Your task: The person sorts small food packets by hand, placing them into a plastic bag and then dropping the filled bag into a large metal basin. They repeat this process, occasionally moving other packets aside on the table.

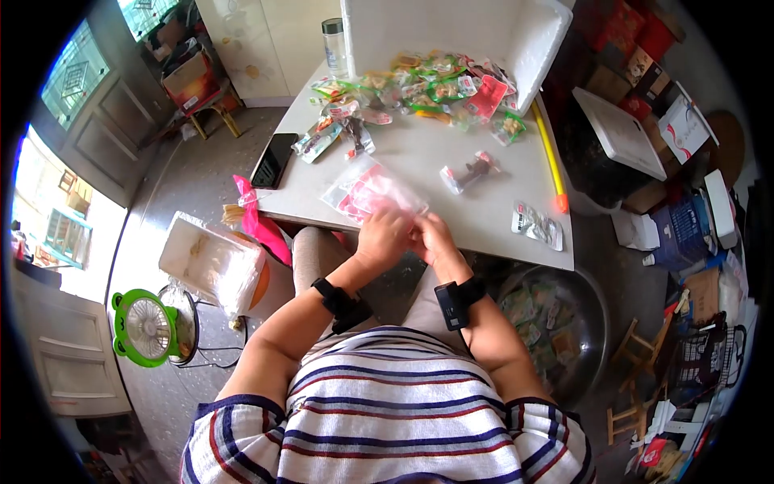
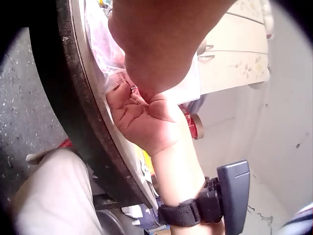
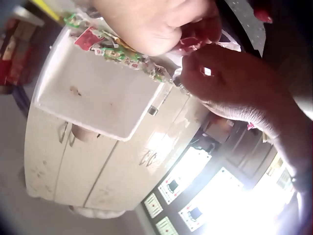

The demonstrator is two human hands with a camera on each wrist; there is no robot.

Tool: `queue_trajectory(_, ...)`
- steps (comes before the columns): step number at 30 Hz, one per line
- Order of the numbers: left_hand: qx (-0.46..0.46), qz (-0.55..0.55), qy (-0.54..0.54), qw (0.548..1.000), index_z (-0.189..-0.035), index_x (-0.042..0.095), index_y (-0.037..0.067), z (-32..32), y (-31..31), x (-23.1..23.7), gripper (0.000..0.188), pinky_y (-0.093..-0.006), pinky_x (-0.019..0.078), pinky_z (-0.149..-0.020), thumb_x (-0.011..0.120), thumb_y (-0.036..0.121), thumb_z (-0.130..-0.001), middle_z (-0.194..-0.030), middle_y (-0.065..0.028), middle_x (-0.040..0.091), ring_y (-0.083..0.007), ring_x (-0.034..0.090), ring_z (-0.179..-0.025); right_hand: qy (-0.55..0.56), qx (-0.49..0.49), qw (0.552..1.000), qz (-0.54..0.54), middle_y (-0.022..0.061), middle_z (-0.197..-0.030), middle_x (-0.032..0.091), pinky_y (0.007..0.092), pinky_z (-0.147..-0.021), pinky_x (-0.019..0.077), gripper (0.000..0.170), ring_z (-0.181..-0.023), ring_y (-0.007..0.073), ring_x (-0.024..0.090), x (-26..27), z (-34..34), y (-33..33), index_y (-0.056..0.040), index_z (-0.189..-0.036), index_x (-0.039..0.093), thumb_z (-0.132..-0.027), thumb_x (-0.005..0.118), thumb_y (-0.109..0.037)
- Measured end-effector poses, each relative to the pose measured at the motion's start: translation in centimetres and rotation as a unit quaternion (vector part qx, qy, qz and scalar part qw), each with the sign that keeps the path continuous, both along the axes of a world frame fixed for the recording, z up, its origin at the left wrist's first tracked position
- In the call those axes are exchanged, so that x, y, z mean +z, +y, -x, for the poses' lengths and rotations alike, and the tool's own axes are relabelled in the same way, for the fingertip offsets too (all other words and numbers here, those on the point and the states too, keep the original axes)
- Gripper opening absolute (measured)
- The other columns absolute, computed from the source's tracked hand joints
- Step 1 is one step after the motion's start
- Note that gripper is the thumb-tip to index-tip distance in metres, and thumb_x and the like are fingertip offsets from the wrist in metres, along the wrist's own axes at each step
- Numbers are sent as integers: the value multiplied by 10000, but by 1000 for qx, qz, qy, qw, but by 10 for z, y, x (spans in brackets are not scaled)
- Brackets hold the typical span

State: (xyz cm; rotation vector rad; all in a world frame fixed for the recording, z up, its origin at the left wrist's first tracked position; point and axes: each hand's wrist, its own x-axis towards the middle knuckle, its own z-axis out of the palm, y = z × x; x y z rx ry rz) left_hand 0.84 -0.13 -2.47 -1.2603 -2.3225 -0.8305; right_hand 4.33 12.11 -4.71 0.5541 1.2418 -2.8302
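Observation:
A clear plastic bag with pink print (image 1: 372, 192) lies at the table's near edge, over my lap. My left hand (image 1: 384, 240) has its fingers curled at the bag's near end and grips it there. Close beside it, my right hand (image 1: 436, 239) pinches the same end, fingertips meeting the left ones. In the left wrist view the right palm (image 2: 146, 122) faces the camera, fingers bent toward the bag (image 2: 100, 44). Seen from the right wrist, a small red piece (image 3: 190, 43) shows between the hands; the fingertips are partly hidden.
Small snack packets (image 1: 435, 89) are heaped before a white foam box (image 1: 451, 32). A phone (image 1: 274, 160), single packets (image 1: 471, 171), a silver sachet (image 1: 536, 226) and a yellow stick (image 1: 548, 153) lie on the table (image 1: 484, 218). A basin (image 1: 592, 347) of packets stands below right.

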Motion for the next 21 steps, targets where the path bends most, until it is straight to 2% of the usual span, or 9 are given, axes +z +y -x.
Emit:
queue_trajectory(2, -2, 0, -1, 1000, -768, 520, 56, -3, -3, 1, 155, -349, 405, -698, 533, 105, -621, -882, -67, 531, -245, 494, -832, -68, 23, 993, -95, 41, -681, 508, 245, -480, 426, 38, -595, 128, 506, 11, -3, 1, -58, -755, 483, -762, 446, -55)
queue_trajectory(5, -3, -3, -7, 1000, -785, 524, 54, -6, -6, 2, 180, -352, 398, -710, 536, 107, -614, -888, -67, 529, -247, 489, -845, -54, 27, 996, -60, 46, -678, 513, 237, -484, 426, 52, -580, 126, 507, -1, -2, 5, -52, -776, 487, -761, 438, -43)
queue_trajectory(8, -6, 10, -14, 1000, -809, 526, 50, -9, -7, 2, 206, -354, 390, -729, 539, 104, -611, -898, -71, 525, -250, 480, -866, -13, -11, 999, 30, 60, -706, 524, 239, -484, 426, 87, -599, 130, 517, 5, -1, -3, -43, -828, 483, -759, 432, -35)
queue_trajectory(11, -14, 20, -19, 1000, -847, 522, 47, -9, -8, -2, 244, -364, 376, -760, 546, 110, -612, -927, -78, 513, -260, 463, -901, 24, 10, 1000, -8, 69, -745, 534, 243, -490, 430, 144, -619, 136, 525, -13, 2, 2, -33, -898, 471, -760, 427, -33)
queue_trajectory(14, -8, 24, -9, 1000, -899, 512, 53, -11, -13, -4, 306, -395, 347, -805, 561, 132, -607, -989, -95, 484, -285, 434, -959, -14, 36, 998, -50, 68, -785, 534, 245, -496, 433, 202, -630, 136, 529, 11, -7, 2, -23, -960, 451, -762, 438, -60)
queue_trajectory(17, 10, 21, 27, 999, -956, 504, 81, -22, -20, -3, 370, -427, 310, -847, 574, 153, -600, -1045, -111, 451, -308, 398, -1018, -46, 61, 986, -146, 61, -803, 531, 229, -498, 430, 232, -633, 129, 530, 1, -11, 20, -14, -979, 440, -763, 457, -100)
queue_trajectory(21, 34, 57, 100, 993, -987, 506, 126, -13, -22, -23, 390, -445, 284, -871, 571, 156, -604, -1070, -113, 433, -313, 376, -1052, -38, -20, 975, -219, 49, -833, 526, 199, -482, 410, 251, -636, 106, 526, -1, -23, 32, -30, -993, 449, -764, 476, -129)
